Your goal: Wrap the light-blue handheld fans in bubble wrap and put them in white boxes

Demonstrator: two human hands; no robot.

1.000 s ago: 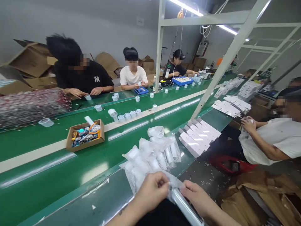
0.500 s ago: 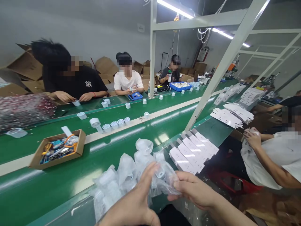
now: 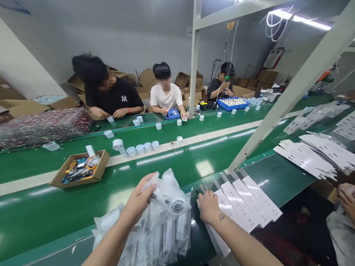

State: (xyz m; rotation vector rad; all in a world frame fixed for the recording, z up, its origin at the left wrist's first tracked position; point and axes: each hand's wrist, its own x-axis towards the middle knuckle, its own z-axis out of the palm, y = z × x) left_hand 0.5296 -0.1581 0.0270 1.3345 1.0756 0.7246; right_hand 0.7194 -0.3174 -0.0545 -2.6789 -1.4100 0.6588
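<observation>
We had one bag (image 3: 175, 204) at lower centre, over other bags (image 3: 163, 238), its edge pinched in our left hand (image 3: 142, 195), perhaps to steady it. Our right hand (image 3: 209, 207) curled on the boxes (image 3: 240, 201), grip unclear; those overlapped on the surface (image 3: 294, 176), probably for easy picking.

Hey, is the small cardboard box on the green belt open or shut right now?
Open: no lid covers the cardboard box, and the jumbled items inside, some orange and blue, show from above.
</observation>
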